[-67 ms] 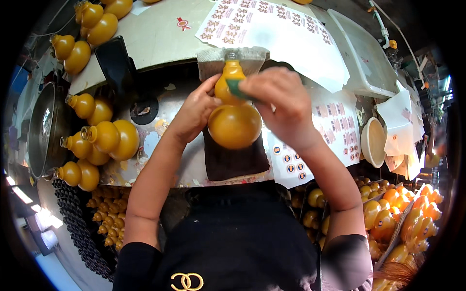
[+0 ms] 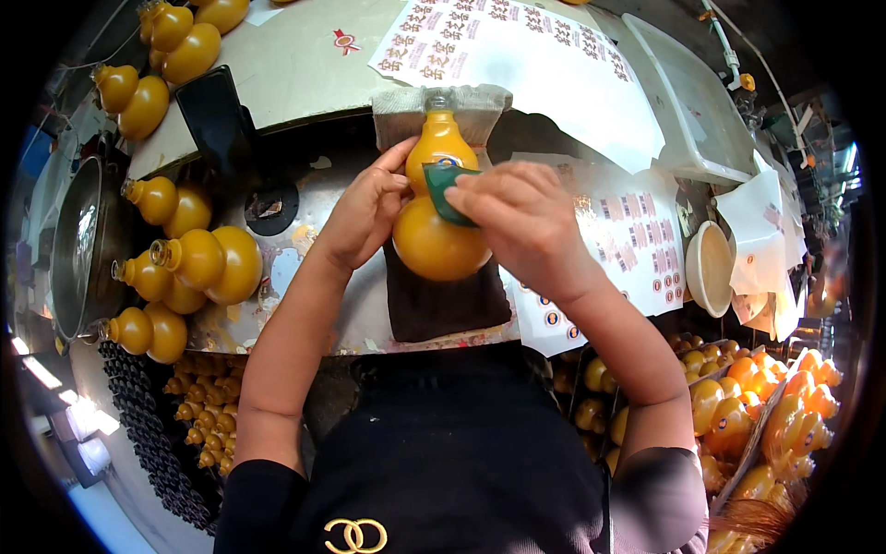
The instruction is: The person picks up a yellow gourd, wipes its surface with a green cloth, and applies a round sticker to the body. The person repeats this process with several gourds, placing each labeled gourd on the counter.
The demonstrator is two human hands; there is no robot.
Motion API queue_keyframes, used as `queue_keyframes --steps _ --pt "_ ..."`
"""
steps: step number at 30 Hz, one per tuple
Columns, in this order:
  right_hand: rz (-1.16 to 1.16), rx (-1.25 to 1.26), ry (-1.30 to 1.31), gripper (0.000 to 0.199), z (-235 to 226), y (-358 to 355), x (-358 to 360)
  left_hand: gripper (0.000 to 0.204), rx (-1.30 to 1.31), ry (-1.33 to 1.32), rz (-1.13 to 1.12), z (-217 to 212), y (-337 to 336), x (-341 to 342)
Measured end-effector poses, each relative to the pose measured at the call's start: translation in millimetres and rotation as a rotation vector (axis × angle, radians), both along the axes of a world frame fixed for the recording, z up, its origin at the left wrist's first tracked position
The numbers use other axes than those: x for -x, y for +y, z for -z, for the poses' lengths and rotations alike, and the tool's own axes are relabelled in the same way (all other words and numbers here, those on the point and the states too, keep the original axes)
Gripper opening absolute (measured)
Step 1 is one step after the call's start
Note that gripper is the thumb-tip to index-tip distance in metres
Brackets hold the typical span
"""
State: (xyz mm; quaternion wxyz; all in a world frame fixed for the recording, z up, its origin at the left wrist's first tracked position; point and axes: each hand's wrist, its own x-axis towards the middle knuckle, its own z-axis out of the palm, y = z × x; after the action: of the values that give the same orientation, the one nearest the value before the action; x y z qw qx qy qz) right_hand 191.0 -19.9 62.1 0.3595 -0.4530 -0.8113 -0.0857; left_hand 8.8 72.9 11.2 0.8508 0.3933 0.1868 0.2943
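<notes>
Bottles [image 2: 236, 266] shaped like gourds, amber yellow, sit together at the left of the bench [image 2: 365, 314], near a black phone [image 2: 218, 115]. Toward the middle, the left hand [image 2: 365, 210] keeps its grip against the side of another yellow bottle [image 2: 438, 249], which lies in front of the wearer, its clear neck over a folded grey cloth [image 2: 392, 109] and its round base over a dark cloth [image 2: 449, 312]. On the bottle's waist is a green scraper [image 2: 452, 196], pinched in the narrow grip of the right hand [image 2: 531, 226]. A moment ago the scraper was higher, on the upper bulb; it has slid toward the wearer, uncovering part of a round blue label [image 2: 449, 161], which appears to be on the bottle already. Farther right are a sticker sheet [image 2: 637, 235] and a pale bowl [image 2: 709, 272].
</notes>
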Motion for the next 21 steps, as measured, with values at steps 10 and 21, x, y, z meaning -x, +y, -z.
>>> queue_keyframes --steps 10,21 --pt "-0.024 0.134 -0.052 0.017 -7 -9 2 0.057 0.027 -0.056 -0.025 6 -1 4" --pt "-0.041 0.079 0.041 0.024 -19 -7 6 0.054 0.007 -0.049 -0.064 12 0 2"
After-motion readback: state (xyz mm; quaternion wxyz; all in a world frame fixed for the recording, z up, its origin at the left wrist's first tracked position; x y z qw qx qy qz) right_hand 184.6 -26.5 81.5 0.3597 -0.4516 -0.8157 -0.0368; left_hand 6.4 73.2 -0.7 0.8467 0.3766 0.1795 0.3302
